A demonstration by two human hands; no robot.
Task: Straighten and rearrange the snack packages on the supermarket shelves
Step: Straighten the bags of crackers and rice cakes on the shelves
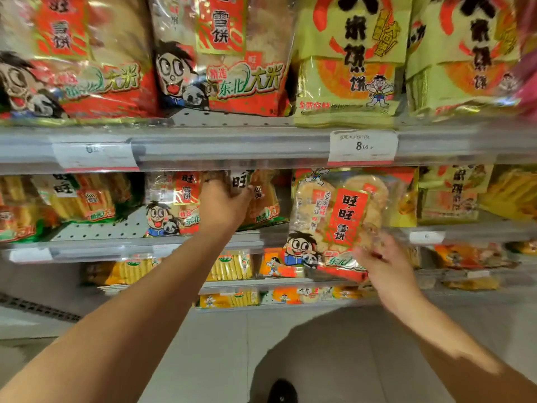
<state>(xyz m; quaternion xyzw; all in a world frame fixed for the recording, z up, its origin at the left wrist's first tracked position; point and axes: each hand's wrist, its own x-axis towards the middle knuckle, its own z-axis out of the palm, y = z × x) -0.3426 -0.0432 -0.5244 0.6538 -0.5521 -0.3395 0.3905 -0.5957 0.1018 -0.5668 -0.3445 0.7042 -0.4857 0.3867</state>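
Yellow-green snack packs (84, 199) crowd the middle shelf (151, 242) at left. The left hand (223, 205) grips an orange pack (261, 199) standing there. Further right, the right hand (380, 257) pinches a clear rice-cracker bag (334, 219) by its lower corner, tilted before the shelf's edge.

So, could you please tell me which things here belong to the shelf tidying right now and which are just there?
In the job:
- left hand, gripping a yellow-stick pack on the middle shelf
- right hand, holding the red rice-cracker bag

Just there:
- green-yellow bags on the top shelf
- price tag
- shoe on the floor
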